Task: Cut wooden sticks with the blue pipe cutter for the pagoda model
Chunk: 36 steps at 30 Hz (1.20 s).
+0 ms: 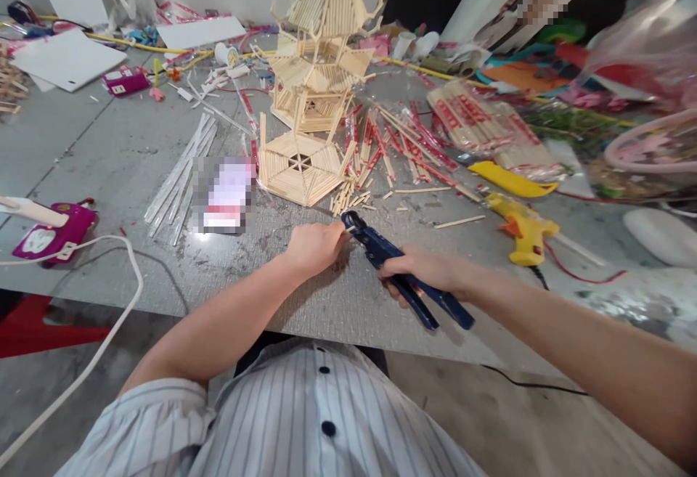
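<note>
My right hand (414, 270) is wrapped round the dark blue handles of a cutter (375, 245), whose handles stand slightly apart. The jaws of the cutter are at the fingers of my left hand (316, 246), which pinch a small wooden stick (349, 229); most of it is hidden. Just beyond my hands lie several short cut stick pieces (348, 197). A hexagonal stick panel (305, 179) with a spoked centre rests behind them, in front of a tiered stick pagoda (319, 63).
Clear glue sticks (182, 172) and a blurred phone (226, 197) lie left of centre. A yellow glue gun (526, 230) is at the right, near packs of wrapped chopsticks (473, 117). A white cable (136, 281) crosses the table's left edge beside a magenta power socket (70, 234).
</note>
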{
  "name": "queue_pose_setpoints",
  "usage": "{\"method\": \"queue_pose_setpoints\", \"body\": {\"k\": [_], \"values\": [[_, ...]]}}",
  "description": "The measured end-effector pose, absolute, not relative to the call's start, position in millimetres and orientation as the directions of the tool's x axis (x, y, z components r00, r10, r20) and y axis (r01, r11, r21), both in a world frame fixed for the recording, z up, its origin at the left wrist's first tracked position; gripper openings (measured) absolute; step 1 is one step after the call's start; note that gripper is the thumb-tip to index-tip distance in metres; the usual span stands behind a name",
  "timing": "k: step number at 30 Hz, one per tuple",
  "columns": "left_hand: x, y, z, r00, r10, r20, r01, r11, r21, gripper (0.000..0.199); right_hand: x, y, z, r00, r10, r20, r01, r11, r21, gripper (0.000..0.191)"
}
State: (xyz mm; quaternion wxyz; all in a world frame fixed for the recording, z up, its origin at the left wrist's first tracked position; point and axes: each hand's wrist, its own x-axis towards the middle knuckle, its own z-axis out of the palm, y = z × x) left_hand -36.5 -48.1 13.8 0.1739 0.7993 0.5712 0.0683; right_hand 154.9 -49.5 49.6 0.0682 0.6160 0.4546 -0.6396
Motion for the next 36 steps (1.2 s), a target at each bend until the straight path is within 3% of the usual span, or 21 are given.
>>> {"method": "queue_pose_setpoints", "body": {"k": [2, 5, 9, 12, 16, 19, 22, 30, 36], "values": [[-37, -46, 13, 0.316, 0.946, -0.067, 0.874, -0.263, 0.409, 0.033, 160, -47, 56, -0.32, 0.482, -0.815, 0.647, -0.517, -0.56, 0.018], [-39, -42, 11, 0.291, 0.957, 0.013, 0.826, -0.258, 0.5, 0.034, 166, -41, 65, -0.422, 0.643, -0.639, 0.554, -0.375, -0.743, 0.026], [-41, -36, 7, 0.258, 0.954, 0.153, 0.72, -0.296, 0.628, 0.031, 166, -30, 61, -0.256, 0.938, -0.232, 0.48, -0.085, -0.873, 0.027], [-42, -33, 4, 0.24, 0.949, 0.205, 0.645, -0.313, 0.697, 0.03, 164, -18, 35, -0.057, 0.984, 0.166, 0.593, 0.168, -0.787, 0.04], [-44, -31, 2, 0.214, 0.953, 0.216, 0.557, -0.3, 0.774, 0.03, 164, -5, 1, -0.134, 0.807, 0.575, 0.717, 0.48, -0.505, 0.054], [-45, -30, 3, 0.146, 0.957, 0.253, 0.433, -0.291, 0.853, 0.02, 163, -5, -5, -0.227, 0.722, 0.653, 0.744, 0.561, -0.363, 0.054], [-45, -28, 5, 0.113, 0.947, 0.299, 0.339, -0.32, 0.884, 0.01, 162, -10, -1, -0.278, 0.707, 0.65, 0.764, 0.573, -0.296, 0.058], [-47, -30, 10, 0.163, 0.873, 0.46, 0.426, -0.483, 0.765, 0.02, 163, -11, 1, -0.306, 0.793, 0.526, 0.847, 0.479, -0.229, 0.072], [-47, -29, 8, 0.227, 0.82, 0.526, 0.451, -0.567, 0.689, 0.017, 160, -15, 4, -0.376, 0.787, 0.49, 0.833, 0.518, -0.192, 0.073]]}}
